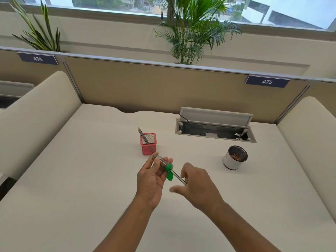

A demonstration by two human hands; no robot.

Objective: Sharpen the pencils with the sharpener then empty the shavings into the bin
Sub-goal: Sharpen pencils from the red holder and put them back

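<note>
Two dark plates on the partition read "474" [38,59] at 10 o'clock and "475" [267,82] at 2 o'clock. The left hand [151,179] held the clear, green-capped sharpener [163,163] above the surface [91,170], its fingers wrapped narrowly round the tube. A pencil [179,178] stuck out of the cap toward 4 o'clock. The right hand [198,184] met the pencil's free end with its fingers loosely curled and its thumb blurred and apart, so a firm grip could not be told. The white bin [230,160], with shavings inside, stood at 2 o'clock from the hands. The pink mesh holder [148,150] with its spare pencils [143,136] stood at 12 o'clock.
</note>
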